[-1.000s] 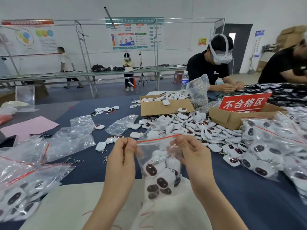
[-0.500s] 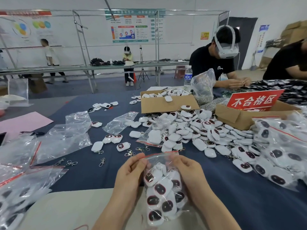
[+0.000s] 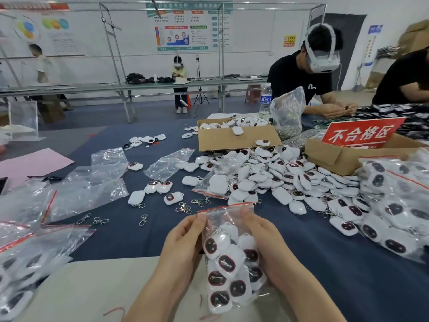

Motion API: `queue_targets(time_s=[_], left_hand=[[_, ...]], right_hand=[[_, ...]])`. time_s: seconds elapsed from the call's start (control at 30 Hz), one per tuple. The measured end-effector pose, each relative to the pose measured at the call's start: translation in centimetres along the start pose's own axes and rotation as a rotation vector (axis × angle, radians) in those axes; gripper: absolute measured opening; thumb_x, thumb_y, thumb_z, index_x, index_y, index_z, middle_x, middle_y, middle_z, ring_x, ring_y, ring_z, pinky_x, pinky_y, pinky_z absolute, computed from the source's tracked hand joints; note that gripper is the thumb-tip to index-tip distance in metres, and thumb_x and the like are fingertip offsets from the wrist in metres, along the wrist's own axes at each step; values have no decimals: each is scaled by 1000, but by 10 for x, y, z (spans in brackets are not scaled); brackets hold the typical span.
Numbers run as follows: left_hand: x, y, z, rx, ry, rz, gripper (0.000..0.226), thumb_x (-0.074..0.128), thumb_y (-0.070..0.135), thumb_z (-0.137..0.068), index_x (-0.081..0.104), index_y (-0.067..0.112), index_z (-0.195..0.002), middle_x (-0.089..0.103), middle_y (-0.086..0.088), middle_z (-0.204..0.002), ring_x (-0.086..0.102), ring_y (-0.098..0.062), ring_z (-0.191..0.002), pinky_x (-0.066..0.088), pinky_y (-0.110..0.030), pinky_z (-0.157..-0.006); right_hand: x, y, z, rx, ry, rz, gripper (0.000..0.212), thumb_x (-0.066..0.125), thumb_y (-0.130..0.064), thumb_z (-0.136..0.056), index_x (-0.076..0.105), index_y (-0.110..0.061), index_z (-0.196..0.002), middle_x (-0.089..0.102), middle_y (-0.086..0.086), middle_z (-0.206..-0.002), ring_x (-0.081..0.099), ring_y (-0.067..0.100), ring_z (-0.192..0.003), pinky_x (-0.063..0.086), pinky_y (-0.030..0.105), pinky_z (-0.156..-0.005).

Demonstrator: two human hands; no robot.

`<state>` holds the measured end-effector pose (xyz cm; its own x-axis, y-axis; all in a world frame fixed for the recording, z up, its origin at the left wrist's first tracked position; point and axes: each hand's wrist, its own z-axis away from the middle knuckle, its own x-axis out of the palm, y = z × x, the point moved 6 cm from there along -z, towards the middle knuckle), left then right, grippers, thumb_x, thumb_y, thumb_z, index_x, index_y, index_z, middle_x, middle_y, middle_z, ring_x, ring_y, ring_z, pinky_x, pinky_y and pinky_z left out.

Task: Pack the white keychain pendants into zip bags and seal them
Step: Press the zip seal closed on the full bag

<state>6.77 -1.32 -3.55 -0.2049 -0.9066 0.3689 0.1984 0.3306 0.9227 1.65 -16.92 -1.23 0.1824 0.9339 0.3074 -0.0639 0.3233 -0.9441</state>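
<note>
Clear plastic: a filled zip bag [image 3: 228, 259] hangs upright at 6 o'clock in the frame, just above the near edge of the table [image 3: 325, 263], between a worker's two hands.
Contents: white pendants [image 3: 222, 263] with dark oval faces fill the bag from its bottom to roughly two-thirds up.
Left hand: the left hand [image 3: 183, 242] grasps the bag's upper left edge, thumb and fingertips pinching the film just below the red strip [image 3: 225, 207].
Right hand: the right hand [image 3: 267, 240] grasps the upper right edge, fingertips at the strip's right end, palm along the bag's side.
Seal: the strip runs across the top; whether it is pressed fully closed cannot be told from this view.
Handling: the thin film looks slick and floppy, while the hard pendants likely make the load lumpy and bottom-heavy. The stiffer strip at the mouth seems the best place to hold and press, working from one end to the other.
Risk: a pinch on bare film could slip, and a keyring caught in the mouth would block the seal.
Supply: a heap of loose pendants [image 3: 278, 177] lies at 1 o'clock, empty bags [image 3: 88, 182] at 9 o'clock, packed bags [image 3: 394, 205] at 3 o'clock.
Beyond: a cardboard box [image 3: 234, 138] sits at 12 o'clock, a red sign [image 3: 362, 133] at 2 o'clock.
</note>
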Motion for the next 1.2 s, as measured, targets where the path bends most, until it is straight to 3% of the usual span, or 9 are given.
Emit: queue_targets(time_s=[0.23, 0.43, 0.53, 0.67, 0.73, 0.93, 1.1, 1.2], left_hand=[[-1, 1, 2, 32, 39, -2, 15, 70, 28, -94, 74, 15, -87, 70, -14, -92, 60, -25, -78, 48, -42, -79], [-1, 4, 3, 58, 17, -59, 17, 72, 30, -91, 70, 18, -79, 67, -7, -81, 58, -17, -66, 48, -34, -67], [0, 5, 4, 79, 11, -72, 20, 74, 37, -81, 70, 18, -79, 68, -7, -82, 58, -18, -68, 49, -34, -67], [3, 4, 4, 86, -1, -83, 32, 75, 44, -82, 73, 13, -89, 71, -20, -92, 64, -29, -80, 52, -46, -81], [6, 2, 5, 71, -42, -90, 36, 76, 45, -83, 75, 12, -97, 74, -24, -100, 68, -31, -86, 54, -49, -86], [7, 3, 6, 82, -33, -128, 13, 69, 26, -95, 75, 15, -96, 75, -17, -96, 68, -25, -82, 55, -39, -76], [9, 8, 10, 101, -40, -125, 9, 66, 19, -97, 75, 18, -94, 76, -9, -90, 70, -16, -76, 56, -25, -64], [11, 8, 10, 109, -23, -149, 10, 67, 22, -96, 75, 16, -92, 76, -13, -91, 69, -20, -78, 56, -33, -71]], right_hand=[[5, 1, 0, 32, -53, 76, 51, 67, -63, -78, 80, -18, -100, 77, 15, -102, 76, 30, -93, 59, 28, -70], [4, 2, 0, 55, -5, 125, 39, 78, -52, -77, 80, -16, -91, 78, 15, -94, 77, 30, -82, 60, 32, -66], [2, 4, 0, 73, 26, 92, 45, 79, -50, -73, 79, -9, -92, 77, 19, -93, 76, 35, -83, 62, 37, -70], [4, 2, 3, 70, 2, 54, 26, 74, -37, -86, 80, -13, -88, 77, 19, -93, 76, 31, -78, 59, 31, -63], [4, 3, 3, 72, 11, 44, 26, 75, -37, -86, 79, -12, -90, 77, 20, -94, 76, 33, -80, 59, 33, -64], [4, 7, 1, 83, 12, 42, 32, 80, -40, -82, 78, -11, -95, 77, 20, -97, 76, 35, -85, 60, 35, -67], [6, 6, 2, 86, -5, 73, 35, 80, -48, -81, 79, -14, -92, 77, 18, -94, 76, 33, -83, 59, 33, -66], [5, 5, 4, 67, 15, 103, 35, 79, -48, -80, 79, -13, -87, 77, 17, -89, 76, 30, -75, 57, 30, -61]])
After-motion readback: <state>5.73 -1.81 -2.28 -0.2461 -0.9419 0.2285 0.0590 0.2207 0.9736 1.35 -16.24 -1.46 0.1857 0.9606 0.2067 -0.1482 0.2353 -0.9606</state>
